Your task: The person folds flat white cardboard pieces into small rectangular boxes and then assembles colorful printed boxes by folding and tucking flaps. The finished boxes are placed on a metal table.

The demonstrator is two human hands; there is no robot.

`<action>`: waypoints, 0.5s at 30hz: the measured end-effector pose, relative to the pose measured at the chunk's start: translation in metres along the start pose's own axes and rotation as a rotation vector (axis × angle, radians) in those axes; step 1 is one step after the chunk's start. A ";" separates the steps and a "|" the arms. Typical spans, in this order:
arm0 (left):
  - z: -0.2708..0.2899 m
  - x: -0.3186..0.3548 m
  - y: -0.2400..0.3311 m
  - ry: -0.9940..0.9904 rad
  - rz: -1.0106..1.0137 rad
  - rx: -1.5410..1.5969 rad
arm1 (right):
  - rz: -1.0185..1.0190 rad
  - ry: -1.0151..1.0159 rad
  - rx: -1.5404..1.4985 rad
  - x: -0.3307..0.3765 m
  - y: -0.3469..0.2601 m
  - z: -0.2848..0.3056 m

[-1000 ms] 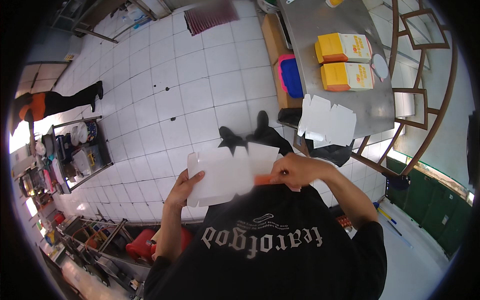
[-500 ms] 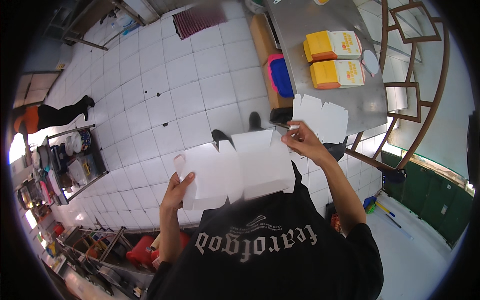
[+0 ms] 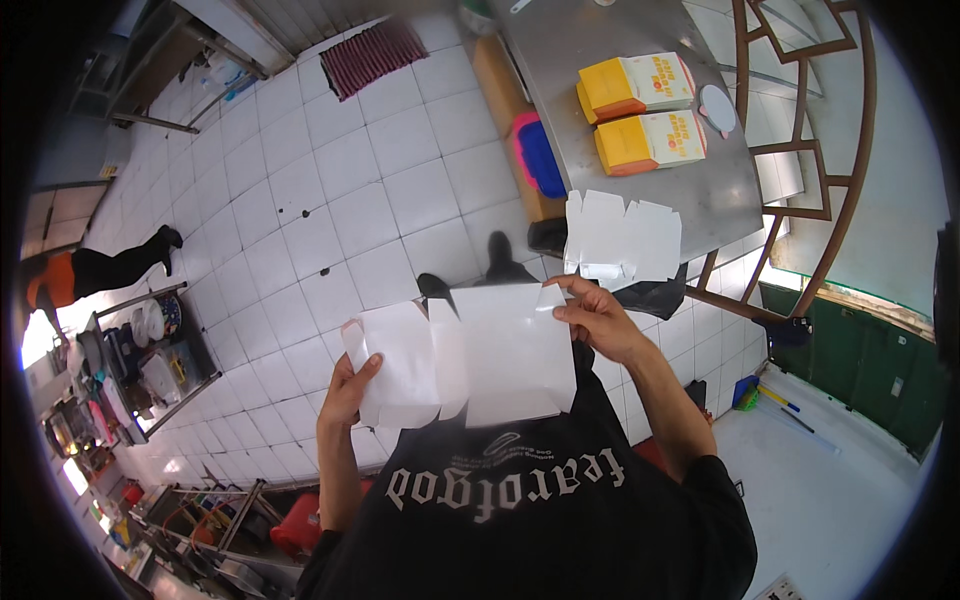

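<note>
Between my hands, in front of my chest, I hold an unfolded white cardboard carton [image 3: 515, 345] with creased panels and cut flaps. My left hand [image 3: 346, 388] pinches its left panel, thumb on top. At the upper right corner, the thumb and fingers of my right hand [image 3: 597, 318] close on the carton's edge. Just beyond that hand, a second flat white carton [image 3: 628, 238] with notched flaps lies at the table corner. A small shiny strip [image 3: 603, 271] shows along its near edge; I cannot tell what it is.
On the metal table [image 3: 690, 210] are two yellow-and-white boxes [image 3: 650, 142] and a round white lid [image 3: 717, 108]. A blue-and-pink container [image 3: 540, 155] sits beside the table edge. A brown metal frame [image 3: 835, 190] stands at right. Another person [image 3: 100, 258] is far left, near a loaded rack [image 3: 150, 335].
My right hand has moved down slightly and now grips the carton edge; the small dark and silvery object at its fingers no longer shows there. The carton's right panel has opened flatter.
</note>
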State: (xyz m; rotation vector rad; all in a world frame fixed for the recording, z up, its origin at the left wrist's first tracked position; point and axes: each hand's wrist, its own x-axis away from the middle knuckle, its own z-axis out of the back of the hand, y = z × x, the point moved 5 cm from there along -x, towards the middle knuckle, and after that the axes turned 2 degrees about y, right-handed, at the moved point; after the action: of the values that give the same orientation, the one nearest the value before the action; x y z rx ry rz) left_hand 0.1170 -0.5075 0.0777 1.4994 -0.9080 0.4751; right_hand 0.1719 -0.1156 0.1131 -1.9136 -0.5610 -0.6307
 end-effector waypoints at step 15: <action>-0.005 -0.006 -0.019 -0.035 0.106 0.000 | 0.388 0.387 -0.035 0.004 0.081 0.004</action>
State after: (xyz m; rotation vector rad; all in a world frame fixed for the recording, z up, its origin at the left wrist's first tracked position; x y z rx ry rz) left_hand 0.1289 -0.5029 0.0623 1.4684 -1.0185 0.5280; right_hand 0.2265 -0.1432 0.0603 -1.8015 0.0673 -0.7304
